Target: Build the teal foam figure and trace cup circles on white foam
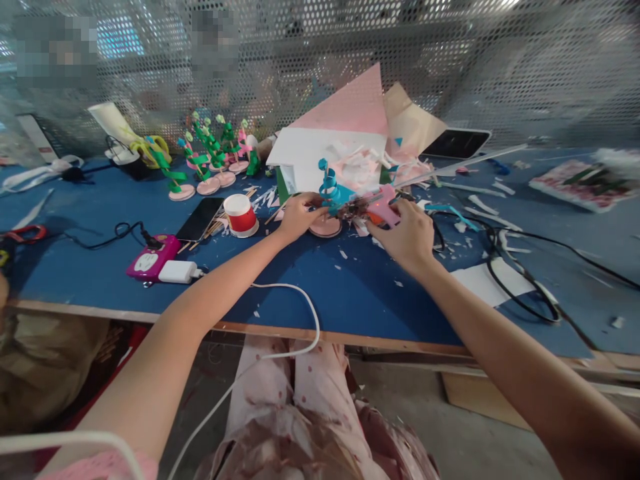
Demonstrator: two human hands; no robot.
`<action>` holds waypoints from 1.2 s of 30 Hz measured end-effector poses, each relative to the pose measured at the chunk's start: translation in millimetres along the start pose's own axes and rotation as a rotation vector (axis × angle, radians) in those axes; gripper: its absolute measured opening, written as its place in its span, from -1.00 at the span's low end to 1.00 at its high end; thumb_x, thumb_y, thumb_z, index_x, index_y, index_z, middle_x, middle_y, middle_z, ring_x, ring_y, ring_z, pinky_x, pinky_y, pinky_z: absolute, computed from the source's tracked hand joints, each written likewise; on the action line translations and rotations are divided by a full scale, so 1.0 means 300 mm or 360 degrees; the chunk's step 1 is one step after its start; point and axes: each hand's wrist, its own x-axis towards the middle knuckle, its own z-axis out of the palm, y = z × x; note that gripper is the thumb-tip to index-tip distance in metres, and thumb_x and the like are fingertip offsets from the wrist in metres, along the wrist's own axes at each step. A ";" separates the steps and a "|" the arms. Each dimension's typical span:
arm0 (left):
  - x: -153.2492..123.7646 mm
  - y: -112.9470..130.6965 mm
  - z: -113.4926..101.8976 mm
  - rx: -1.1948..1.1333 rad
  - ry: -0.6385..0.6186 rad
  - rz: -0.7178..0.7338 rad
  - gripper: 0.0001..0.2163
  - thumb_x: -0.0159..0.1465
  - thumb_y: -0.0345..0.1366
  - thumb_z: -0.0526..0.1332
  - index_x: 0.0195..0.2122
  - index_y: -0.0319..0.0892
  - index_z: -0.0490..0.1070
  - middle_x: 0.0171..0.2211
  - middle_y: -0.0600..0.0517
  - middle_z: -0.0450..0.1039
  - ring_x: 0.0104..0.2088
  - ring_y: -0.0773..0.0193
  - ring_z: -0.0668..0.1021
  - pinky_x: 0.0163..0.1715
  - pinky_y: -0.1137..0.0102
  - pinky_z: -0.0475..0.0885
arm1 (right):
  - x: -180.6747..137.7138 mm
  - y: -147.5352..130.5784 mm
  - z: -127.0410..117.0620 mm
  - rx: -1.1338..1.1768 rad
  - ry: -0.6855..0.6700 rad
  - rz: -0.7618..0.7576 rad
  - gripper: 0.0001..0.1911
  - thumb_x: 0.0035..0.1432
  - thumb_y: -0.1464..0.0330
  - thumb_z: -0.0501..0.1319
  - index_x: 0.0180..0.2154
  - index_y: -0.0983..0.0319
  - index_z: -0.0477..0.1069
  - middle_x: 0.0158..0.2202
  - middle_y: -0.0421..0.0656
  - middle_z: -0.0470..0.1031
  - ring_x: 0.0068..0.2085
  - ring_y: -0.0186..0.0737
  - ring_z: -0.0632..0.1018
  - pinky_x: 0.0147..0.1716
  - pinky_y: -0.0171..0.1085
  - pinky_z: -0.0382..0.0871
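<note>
My right hand [413,235] is wrapped round the handle of a pink glue gun [384,200], whose nozzle end points left. Right at that nozzle stands a blue paper spiral ornament [334,193], upright over a round pink base [325,228]. The fingers of my left hand [297,219] are closed on the lower left side of the ornament; their exact grip is partly hidden. Behind the ornament lie white sheets [305,148] and a pile of pale paper scraps [357,165].
Several finished paper plants [215,157] stand at the back left. Nearer are a red-and-white cup [241,215], a black phone [200,220] and a magenta power socket [154,259]. Black cable [520,300] loops on the right among paper strips. A perforated metal screen [310,73] rises behind.
</note>
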 end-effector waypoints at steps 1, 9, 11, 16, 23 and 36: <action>0.000 0.000 0.000 0.0004 0.0007 0.0001 -0.85 0.01 -0.27 0.34 -0.44 -0.22 0.47 -0.47 -0.01 0.52 -0.40 0.28 0.53 -0.33 0.38 0.41 | 0.001 0.000 -0.004 -0.0010 0.0001 0.0003 -0.62 -0.11 0.13 0.25 -0.29 0.24 0.34 -0.32 -0.03 0.43 -0.32 -0.08 0.44 -0.37 -0.17 0.27; -0.001 -0.012 0.004 0.0038 0.0060 -0.0026 -0.83 -0.03 -0.28 0.36 -0.47 -0.23 0.45 -0.49 0.01 0.50 -0.43 0.30 0.50 -0.38 0.40 0.38 | 0.009 -0.003 -0.044 -0.0075 0.0098 -0.0073 -0.68 -0.08 0.18 0.22 -0.27 0.20 0.31 -0.30 -0.02 0.41 -0.28 -0.05 0.44 -0.39 -0.18 0.27; -0.002 -0.015 0.006 0.0038 0.0067 -0.0026 -0.82 -0.03 -0.26 0.36 -0.48 -0.23 0.43 -0.52 0.03 0.48 -0.45 0.31 0.49 -0.39 0.40 0.37 | 0.005 -0.010 -0.053 -0.0061 0.0097 -0.0129 -0.68 -0.07 0.18 0.21 -0.26 0.20 0.31 -0.31 -0.02 0.40 -0.26 -0.04 0.45 -0.39 -0.19 0.28; -0.003 -0.015 0.008 0.0035 0.0066 0.0007 -0.80 -0.04 -0.24 0.37 -0.48 -0.23 0.43 -0.51 0.04 0.47 -0.43 0.32 0.48 -0.37 0.41 0.35 | -0.009 -0.027 -0.055 -0.0038 0.0051 -0.0203 -0.70 -0.03 0.16 0.18 -0.30 0.22 0.33 -0.32 -0.01 0.40 -0.27 -0.06 0.45 -0.39 -0.19 0.30; -0.003 -0.010 0.006 -0.0022 0.0035 -0.0020 -0.80 -0.05 -0.25 0.37 -0.48 -0.24 0.42 -0.54 0.06 0.45 -0.47 0.35 0.48 -0.40 0.43 0.35 | -0.014 -0.024 -0.047 -0.0016 -0.0018 -0.0310 -0.77 0.04 0.20 0.14 -0.30 0.22 0.34 -0.34 -0.03 0.42 -0.24 -0.05 0.46 -0.35 -0.18 0.32; -0.004 0.002 0.004 0.0111 0.0016 -0.0061 -0.79 -0.07 -0.27 0.39 -0.48 -0.26 0.45 -0.49 0.01 0.49 -0.43 0.31 0.51 -0.36 0.40 0.39 | -0.027 -0.032 -0.055 -0.0125 0.0013 -0.0548 -0.86 0.07 0.29 0.13 -0.42 0.24 0.34 -0.40 -0.08 0.40 -0.37 -0.20 0.45 -0.48 -0.31 0.25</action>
